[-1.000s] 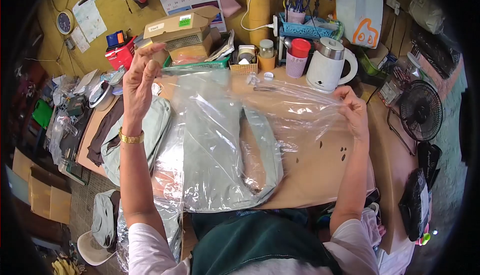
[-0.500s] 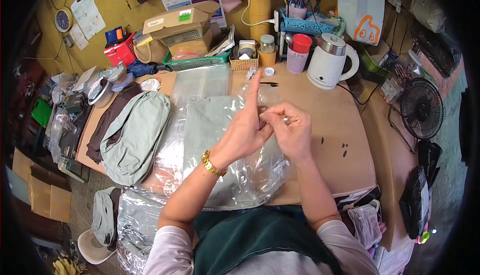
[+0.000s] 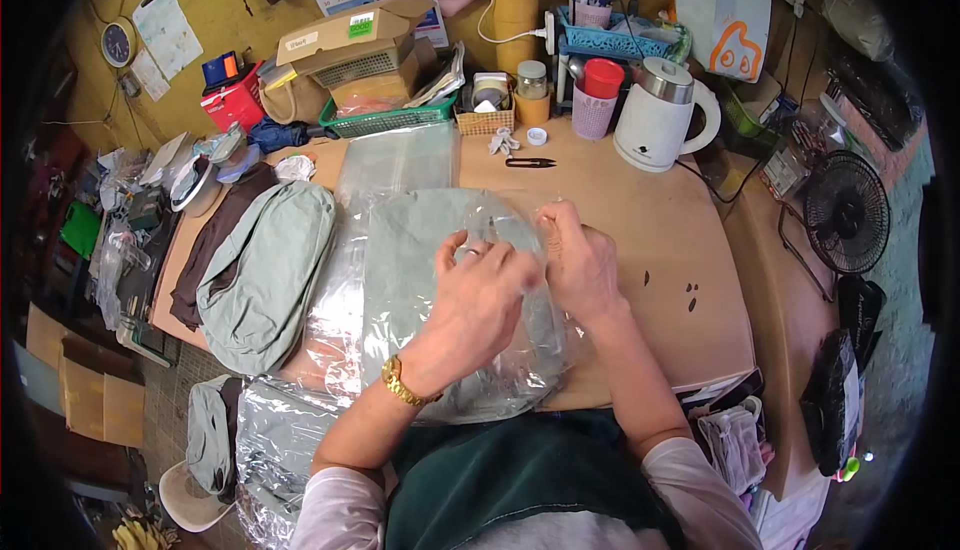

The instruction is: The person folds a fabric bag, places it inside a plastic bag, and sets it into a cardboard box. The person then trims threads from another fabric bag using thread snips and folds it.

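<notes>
A clear plastic bag [image 3: 545,355] with folded grey-green fabric [image 3: 400,250] inside lies on the table in front of me. Over its right part, my left hand [image 3: 485,295] has its fingers curled inward, partly smeared by motion; what they hold, if anything, is hidden. A gold watch [image 3: 405,382] is on that wrist. My right hand [image 3: 583,265] is closed in a fist beside it, with thin clear film rising to its fingertips. Beyond the hands lies a pair of black thread snips [image 3: 530,162].
A grey-green fabric cover [image 3: 270,275] lies to the left, and flat clear bags [image 3: 395,165] lie behind. A white kettle [image 3: 650,125], a purple cup [image 3: 593,115] and a green basket [image 3: 390,122] line the back. Small dark pieces [image 3: 692,297] lie at right; a fan [image 3: 845,215] stands beyond.
My left hand has turned over and lowered, its raised index finger now curled. My right hand has drawn slightly apart from it. The black snips are now in full view.
</notes>
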`<action>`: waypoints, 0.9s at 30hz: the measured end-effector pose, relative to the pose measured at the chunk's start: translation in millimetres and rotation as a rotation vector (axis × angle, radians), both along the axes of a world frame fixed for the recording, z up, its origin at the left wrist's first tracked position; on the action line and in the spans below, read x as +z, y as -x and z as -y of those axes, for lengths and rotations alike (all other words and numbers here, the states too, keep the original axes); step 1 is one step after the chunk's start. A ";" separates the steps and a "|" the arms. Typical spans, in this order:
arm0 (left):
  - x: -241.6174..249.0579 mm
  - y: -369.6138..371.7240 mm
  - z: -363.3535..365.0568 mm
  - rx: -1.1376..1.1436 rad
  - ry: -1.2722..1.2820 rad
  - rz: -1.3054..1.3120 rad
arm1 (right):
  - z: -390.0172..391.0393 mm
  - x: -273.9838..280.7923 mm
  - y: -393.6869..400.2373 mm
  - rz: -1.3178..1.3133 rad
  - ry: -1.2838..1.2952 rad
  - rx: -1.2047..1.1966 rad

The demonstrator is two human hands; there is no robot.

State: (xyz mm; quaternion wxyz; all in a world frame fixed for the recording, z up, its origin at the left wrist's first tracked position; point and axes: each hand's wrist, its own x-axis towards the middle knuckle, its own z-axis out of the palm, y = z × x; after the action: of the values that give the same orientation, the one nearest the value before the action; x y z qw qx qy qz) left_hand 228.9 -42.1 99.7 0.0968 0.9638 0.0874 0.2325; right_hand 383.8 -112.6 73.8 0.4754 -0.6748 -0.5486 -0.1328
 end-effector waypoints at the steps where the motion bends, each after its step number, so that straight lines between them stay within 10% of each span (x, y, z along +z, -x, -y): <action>1: -1.1 1.7 2.4 0.004 0.002 -0.002 | 1.7 1.1 -0.5 -0.002 0.002 0.004; 9: -21.2 -5.4 11.7 0.211 -0.491 -0.094 | 1.5 -2.1 -6.1 -0.387 0.401 0.246; 16: -0.9 -10.0 7.2 0.307 -0.203 -0.372 | 6.5 5.6 0.0 -0.363 0.314 0.179; 27: -51.9 -22.0 -2.2 0.192 -0.271 0.350 | 0.5 -21.7 -24.1 -0.866 0.513 0.728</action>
State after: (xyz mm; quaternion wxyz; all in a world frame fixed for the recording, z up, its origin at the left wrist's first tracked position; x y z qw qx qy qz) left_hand 250.9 -39.9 47.8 -0.0424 0.9003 0.1287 0.4137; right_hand 407.9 -113.1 52.0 0.4922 -0.5299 -0.5154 0.4597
